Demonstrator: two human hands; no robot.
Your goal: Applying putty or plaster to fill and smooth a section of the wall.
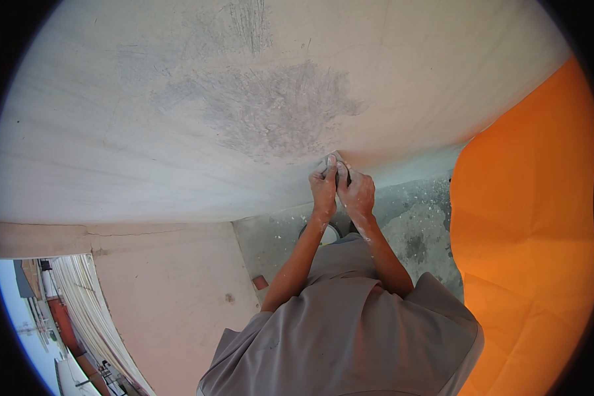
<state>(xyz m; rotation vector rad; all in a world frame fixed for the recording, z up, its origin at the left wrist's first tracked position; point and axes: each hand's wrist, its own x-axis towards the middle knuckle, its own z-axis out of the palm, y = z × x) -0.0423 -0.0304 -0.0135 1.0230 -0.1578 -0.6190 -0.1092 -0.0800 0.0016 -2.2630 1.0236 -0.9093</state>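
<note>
**Two-handed grip at a pale wall (409, 92)**

The left hand (323, 191) and right hand (360, 194) are drawn together, fingers closed around one small flat grey tool (337, 156); its exact kind cannot be told, since the fingers cover most of it. The thumbs lie close to each other along the near side; such a paired grip probably steadies the tool and lets both arms share the pressure.

The tool lies between the hands, its exposed end projecting just beyond the fingertips toward the wall; whether that end touches the surface cannot be told with certainty. Up and to the left of the hands spreads a scratched grey patch (277, 109), its lower edge near the tool; the hands are set close to this border, presumably so that the tool can reach the surface there.

Both hands and the right forearm bear whitish dust; similar pale specks mark the concrete floor (419, 231). A bucket (329, 235), partly hidden by the forearms, stands below the hands, perhaps for ready reach; a small reddish block (260, 282) lies to its left, beside the pinkish side wall (168, 284); an orange sheet (525, 231) hangs at the right, well apart from the hands.
</note>
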